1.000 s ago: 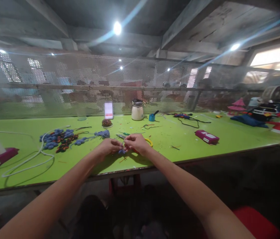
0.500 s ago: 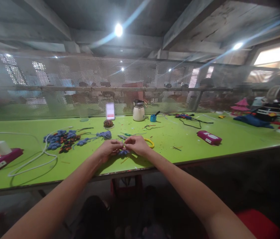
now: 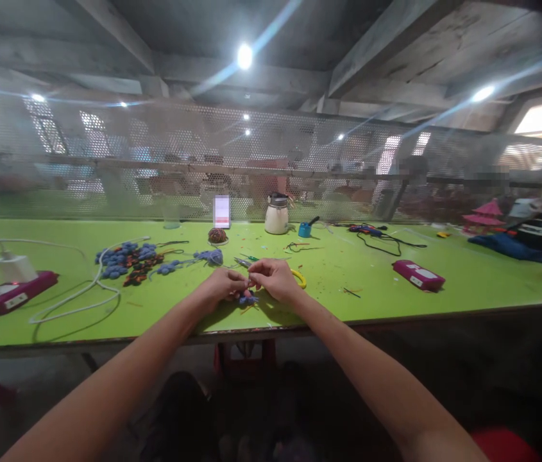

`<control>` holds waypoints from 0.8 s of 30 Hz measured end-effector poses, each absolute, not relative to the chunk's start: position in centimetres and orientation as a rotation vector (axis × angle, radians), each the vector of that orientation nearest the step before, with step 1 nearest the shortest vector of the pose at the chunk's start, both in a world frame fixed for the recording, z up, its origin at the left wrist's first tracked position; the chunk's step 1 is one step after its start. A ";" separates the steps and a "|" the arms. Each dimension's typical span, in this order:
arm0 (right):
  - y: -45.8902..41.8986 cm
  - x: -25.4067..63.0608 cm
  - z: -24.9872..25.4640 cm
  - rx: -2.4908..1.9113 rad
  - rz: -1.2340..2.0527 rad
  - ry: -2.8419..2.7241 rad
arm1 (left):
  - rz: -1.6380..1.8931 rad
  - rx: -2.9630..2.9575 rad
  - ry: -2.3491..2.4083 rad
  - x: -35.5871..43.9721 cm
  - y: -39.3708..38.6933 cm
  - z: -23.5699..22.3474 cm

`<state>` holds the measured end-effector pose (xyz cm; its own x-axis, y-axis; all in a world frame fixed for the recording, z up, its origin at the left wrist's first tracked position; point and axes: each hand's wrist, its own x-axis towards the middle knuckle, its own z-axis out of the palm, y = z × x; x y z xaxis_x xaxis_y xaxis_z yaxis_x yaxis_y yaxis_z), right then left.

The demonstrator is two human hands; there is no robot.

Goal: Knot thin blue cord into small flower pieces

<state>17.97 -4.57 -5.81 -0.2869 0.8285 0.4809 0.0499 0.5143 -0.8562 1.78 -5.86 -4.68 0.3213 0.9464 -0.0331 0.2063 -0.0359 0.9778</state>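
Observation:
My left hand [image 3: 226, 284] is closed in a pinch on a small blue-purple crochet piece [image 3: 248, 299], whose petal-like edges show below the fingertips. Against those fingertips my right hand [image 3: 274, 280] is also pinched; whatever lies between its fingers is too small to make out. Just beyond the right hand lie scissors with a yellow handle [image 3: 300, 278], partly hidden by it. A green thin tool [image 3: 250, 258] lies near their blades. To the left are a blue yarn bundle [image 3: 213, 256] and a pile of blue and dark orange-flecked crochet pieces [image 3: 129, 260].
The green table [image 3: 347, 269] holds a multicolour yarn ball [image 3: 217, 236], an upright phone [image 3: 222, 212], a white jug [image 3: 277, 215] and a blue pot [image 3: 304, 230]. Purple power strips [image 3: 419, 274] sit on both sides, with a white cable [image 3: 107, 292] at left. A perforated screen stands behind.
The camera has turned slightly left, so everything sits further right in view. Both hands stay together, with slightly shifted fingers, and more of the crochet piece shows beneath them.

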 end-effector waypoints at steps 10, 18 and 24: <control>-4.3 17.5 -5.1 -0.744 0.907 -1.781 | 0.826 1.599 1.055 2.0 -6.3 -4.2; -4.4 18.7 -4.6 -0.715 0.674 -1.767 | 0.815 1.603 0.976 1.6 -6.3 -4.7; -4.6 19.2 -5.0 -0.920 0.584 -2.086 | 0.848 1.540 0.965 1.3 -6.4 -4.7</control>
